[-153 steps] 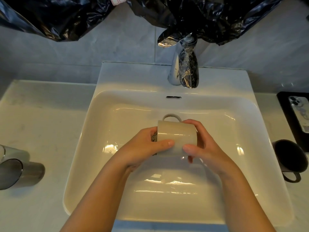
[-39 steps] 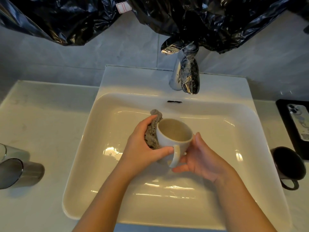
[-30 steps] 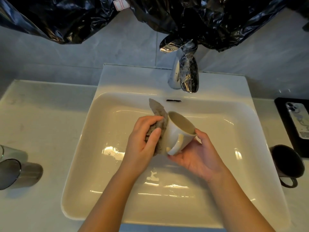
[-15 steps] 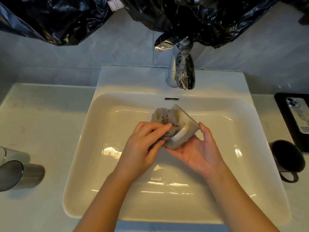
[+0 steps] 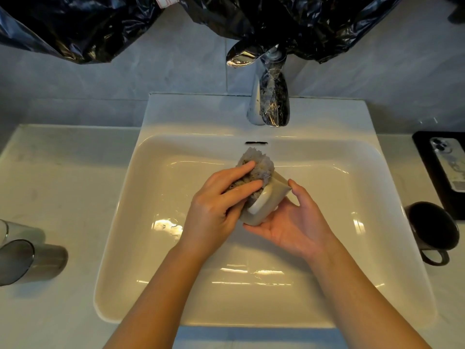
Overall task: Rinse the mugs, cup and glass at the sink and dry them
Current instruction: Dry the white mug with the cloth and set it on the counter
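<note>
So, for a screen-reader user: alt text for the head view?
Over a white sink, the left hand holds a grey cloth against a beige mug that the right hand cradles. A dark mug sits on the counter at right.

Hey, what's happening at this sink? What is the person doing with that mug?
A person is wiping a beige mug over the sink. The right hand cradles the tilted mug from below, while the left hand presses a grey cloth into its open end. No water shows at the tap. A dark mug sits on the counter to the right and a grey tumbler at the left.
</note>
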